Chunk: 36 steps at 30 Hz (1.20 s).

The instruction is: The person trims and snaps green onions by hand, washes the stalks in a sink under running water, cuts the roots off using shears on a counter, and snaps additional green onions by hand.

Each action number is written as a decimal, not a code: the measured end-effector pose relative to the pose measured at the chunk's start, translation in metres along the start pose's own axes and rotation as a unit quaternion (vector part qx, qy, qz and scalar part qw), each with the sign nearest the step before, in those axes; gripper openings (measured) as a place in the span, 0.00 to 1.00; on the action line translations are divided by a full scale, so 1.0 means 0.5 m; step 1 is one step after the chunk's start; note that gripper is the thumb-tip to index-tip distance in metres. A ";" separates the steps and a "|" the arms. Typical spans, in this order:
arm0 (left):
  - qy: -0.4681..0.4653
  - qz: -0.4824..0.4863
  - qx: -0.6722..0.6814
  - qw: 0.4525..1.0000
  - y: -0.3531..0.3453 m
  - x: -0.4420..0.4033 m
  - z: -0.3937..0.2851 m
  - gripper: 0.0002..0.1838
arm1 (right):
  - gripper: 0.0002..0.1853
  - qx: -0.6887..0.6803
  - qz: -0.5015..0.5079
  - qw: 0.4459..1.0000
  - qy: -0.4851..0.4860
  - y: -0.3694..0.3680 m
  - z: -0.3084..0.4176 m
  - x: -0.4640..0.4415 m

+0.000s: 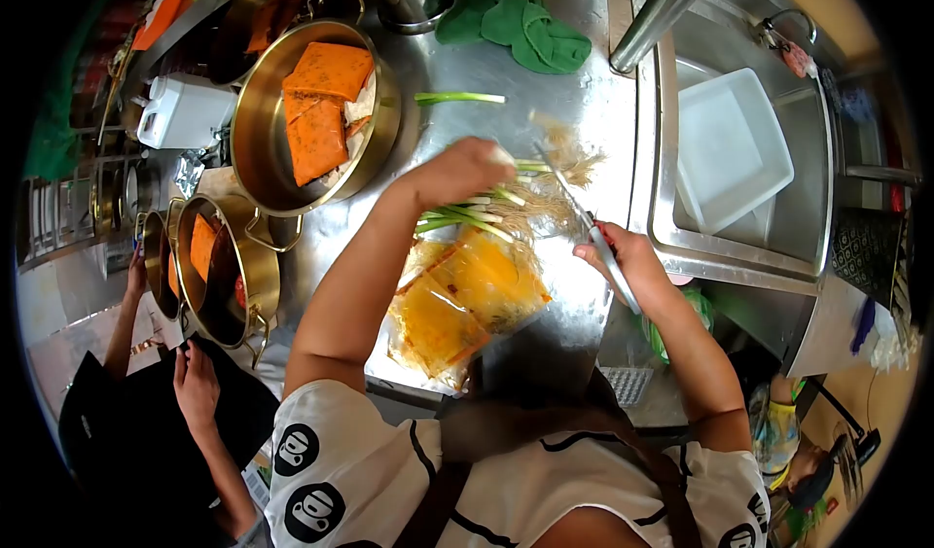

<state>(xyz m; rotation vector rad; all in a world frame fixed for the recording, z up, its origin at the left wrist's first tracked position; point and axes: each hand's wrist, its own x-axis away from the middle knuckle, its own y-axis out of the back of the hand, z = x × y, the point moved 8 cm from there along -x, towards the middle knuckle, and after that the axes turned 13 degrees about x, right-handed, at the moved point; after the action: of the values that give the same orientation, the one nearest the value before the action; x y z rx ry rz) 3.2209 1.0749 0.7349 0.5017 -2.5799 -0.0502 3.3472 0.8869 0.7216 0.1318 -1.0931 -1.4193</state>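
Observation:
My left hand [467, 171] is closed around a scallion, whose pale end shows at the fingers. Under and beside it lie several scallions [472, 215] with their stringy roots [559, 183] pointing right. My right hand [630, 261] grips a knife [572, 196], its thin blade slanting up and left over the roots. One loose scallion piece [459, 98] lies farther back on the steel counter [428, 57]. Closer to my body, a clear plastic bag [467, 300] stained orange-yellow rests flat on the counter.
A large brass-coloured pot [255, 125] with orange blocks stands left; smaller pots [230, 317] stand nearer. At right is a sink [809, 135] holding a white tub [732, 144]. A green cloth [535, 33] lies at the back. Another person's hand [197, 388] is at lower left.

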 end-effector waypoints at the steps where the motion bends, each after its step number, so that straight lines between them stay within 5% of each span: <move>1: 0.016 -0.071 -0.058 0.996 0.052 0.009 -0.003 0.18 | 0.29 0.000 -0.002 1.000 0.002 -0.001 0.008 -0.006; 3: -0.043 -0.219 -0.222 0.949 0.121 0.011 -0.041 0.18 | 0.28 0.076 -0.042 0.996 -0.008 0.000 0.025 -0.017; 4: -0.168 -0.266 -0.312 0.896 0.135 0.006 -0.057 0.20 | 0.27 0.081 -0.102 0.991 0.031 -0.019 0.022 -0.031; 9: -0.045 -0.225 -0.406 0.885 0.185 -0.114 0.031 0.23 | 0.42 0.183 -0.080 0.980 -0.007 -0.016 0.069 -0.052; 11: -0.058 -0.228 -0.466 0.853 0.167 -0.100 0.009 0.18 | 0.37 0.219 -0.140 0.965 0.047 0.013 0.096 -0.013; 14: -0.101 -0.268 -0.486 0.826 0.166 -0.078 -0.015 0.14 | 0.26 0.098 -0.288 0.945 0.120 0.127 0.038 0.050; 18: -0.185 -0.300 -0.171 0.920 0.045 0.048 -0.219 0.07 | 0.20 -0.093 -0.465 0.880 -0.027 0.368 -0.342 0.010; 20: -0.167 -0.205 0.152 0.952 -0.069 0.029 -0.275 0.07 | 0.29 0.029 -0.542 0.839 -0.037 0.497 -0.465 -0.066; 21: -0.198 -0.140 0.312 0.919 -0.137 -0.011 -0.279 0.09 | 0.30 -0.003 -0.554 0.832 -0.020 0.559 -0.483 -0.105; 23: -0.068 -0.042 0.441 0.894 -0.284 -0.120 -0.302 0.21 | 0.30 -0.037 -0.613 0.789 0.008 0.663 -0.540 -0.231; 27: -0.040 0.000 0.587 0.809 -0.432 -0.369 -0.333 0.17 | 0.26 -0.146 -0.554 0.815 0.088 0.752 -0.529 -0.381; 28: -0.030 -0.026 0.581 0.813 -0.450 -0.426 -0.334 0.14 | 0.24 0.062 -0.437 0.888 0.128 0.717 -0.468 -0.395; 29: -0.034 -0.018 0.604 0.796 -0.465 -0.484 -0.329 0.14 | 0.22 0.268 -0.291 0.904 0.162 0.642 -0.440 -0.402; 31: -0.044 -0.021 0.624 0.780 -0.480 -0.599 -0.309 0.14 | 0.20 0.277 -0.275 0.874 0.290 0.574 -0.431 -0.354; 33: -0.066 0.028 0.703 0.707 -0.502 -0.697 -0.312 0.13 | 0.22 -0.195 -0.277 0.921 0.193 0.588 -0.574 -0.358; 34: -0.071 0.024 0.704 0.706 -0.512 -0.734 -0.321 0.13 | 0.22 -0.193 -0.274 0.921 0.198 0.581 -0.580 -0.339; 36: -0.092 -0.048 0.619 0.778 -0.527 -0.791 -0.333 0.13 | 0.24 -0.533 -0.202 0.819 0.058 0.554 -0.653 -0.314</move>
<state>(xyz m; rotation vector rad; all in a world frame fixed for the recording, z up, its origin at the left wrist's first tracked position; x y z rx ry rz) 3.7098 0.9818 0.6580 1.0851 -2.4100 1.7153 3.7962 0.9112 0.6459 -0.3804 -0.0310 -2.1877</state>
